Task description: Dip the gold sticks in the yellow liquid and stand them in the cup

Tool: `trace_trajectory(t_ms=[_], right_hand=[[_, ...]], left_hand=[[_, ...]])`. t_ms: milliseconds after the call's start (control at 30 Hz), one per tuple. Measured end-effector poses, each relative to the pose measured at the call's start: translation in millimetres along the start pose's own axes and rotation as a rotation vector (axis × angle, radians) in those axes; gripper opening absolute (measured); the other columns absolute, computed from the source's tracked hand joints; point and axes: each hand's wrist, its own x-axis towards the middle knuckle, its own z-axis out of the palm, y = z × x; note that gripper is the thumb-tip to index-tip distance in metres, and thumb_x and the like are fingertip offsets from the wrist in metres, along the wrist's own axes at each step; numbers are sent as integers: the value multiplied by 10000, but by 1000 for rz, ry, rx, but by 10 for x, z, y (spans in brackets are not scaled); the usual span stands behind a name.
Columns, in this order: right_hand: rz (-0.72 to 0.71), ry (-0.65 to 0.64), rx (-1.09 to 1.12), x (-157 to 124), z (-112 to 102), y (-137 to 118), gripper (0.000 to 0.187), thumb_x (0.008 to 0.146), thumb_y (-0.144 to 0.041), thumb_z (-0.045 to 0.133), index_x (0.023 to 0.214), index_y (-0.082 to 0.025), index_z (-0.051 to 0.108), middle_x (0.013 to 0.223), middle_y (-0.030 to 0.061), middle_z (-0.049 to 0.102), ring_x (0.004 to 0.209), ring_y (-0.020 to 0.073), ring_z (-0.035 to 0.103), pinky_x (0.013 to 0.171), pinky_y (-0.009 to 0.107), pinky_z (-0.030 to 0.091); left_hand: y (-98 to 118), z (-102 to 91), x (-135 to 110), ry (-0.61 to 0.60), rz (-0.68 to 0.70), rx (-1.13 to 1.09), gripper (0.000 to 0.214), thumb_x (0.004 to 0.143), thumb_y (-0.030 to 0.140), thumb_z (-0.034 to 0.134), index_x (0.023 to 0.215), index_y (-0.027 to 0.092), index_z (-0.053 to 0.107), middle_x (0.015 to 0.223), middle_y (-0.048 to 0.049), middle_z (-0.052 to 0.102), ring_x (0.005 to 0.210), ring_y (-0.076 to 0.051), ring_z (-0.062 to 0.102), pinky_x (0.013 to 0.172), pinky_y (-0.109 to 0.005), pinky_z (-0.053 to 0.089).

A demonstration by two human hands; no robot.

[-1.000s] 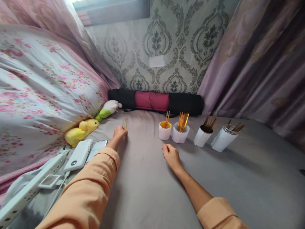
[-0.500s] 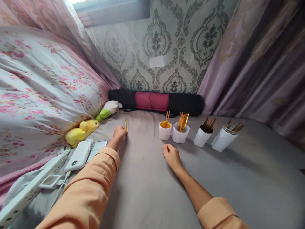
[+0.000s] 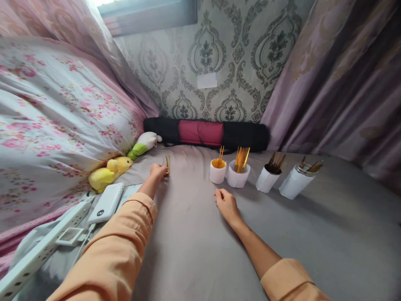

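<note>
At the far left of the sheet, my left hand (image 3: 158, 171) is closed at the fingertips around several thin gold-coloured sticks (image 3: 168, 163), whose upper ends point away from me. My right hand (image 3: 227, 204) rests on the sheet with its fingers curled in; no object shows in it. Just beyond it stands a white-wrapped cup (image 3: 217, 174) with a yellow inside and a few thin sticks. Beside that, another white-wrapped cup (image 3: 238, 179) holds a thick bunch of golden sticks (image 3: 242, 160).
Further right are a white-wrapped can (image 3: 267, 182) and a tilted-looking white-wrapped jar (image 3: 294, 184), both with darker sticks. A black and red roll (image 3: 200, 133) lies along the wall. Plush toys (image 3: 108, 172), a power bank (image 3: 106, 202), a phone (image 3: 129, 194) and a power strip (image 3: 40, 251) lie left.
My left hand stays at nearly the same place, and the sticks by its fingertips have shifted slightly. My right hand has not visibly moved; the view has shifted a little.
</note>
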Motion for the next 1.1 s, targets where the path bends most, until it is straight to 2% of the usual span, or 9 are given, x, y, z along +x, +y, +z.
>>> trace_trajectory(t_ms=[233,500,800,1100], right_hand=[[-2,-3,-8,5,-8,-24,349,852,-394,351,724,-183,598,664,36,631,533,119,518,511,208,341],[0,-4,-16,8,0,-10,364,850,-407,347,732,-178,604,658,38,632,527,118,523,509,211,347],[3,-8,-8,14,9,7,390,843,-427,339,733,-175,615,670,55,638,547,131,537,506,217,358],[-10,-9,-8,18,11,14,363,847,-413,348,720,-183,599,664,40,632,539,122,529,514,210,352]], left_hand=[[57,41,-130,-55,-68,-255,78,576,108,570,585,138,500,574,-49,574,493,-110,523,437,-194,354],[86,83,-172,-79,-139,-483,54,633,84,548,621,125,514,616,-43,584,483,-77,505,438,-179,381],[-35,193,-180,-156,-149,-660,96,614,67,610,680,124,570,623,-17,587,471,-60,504,468,-183,401],[-63,238,-377,-244,-141,-784,128,660,7,562,751,90,597,648,-24,571,448,-22,463,432,-141,374]])
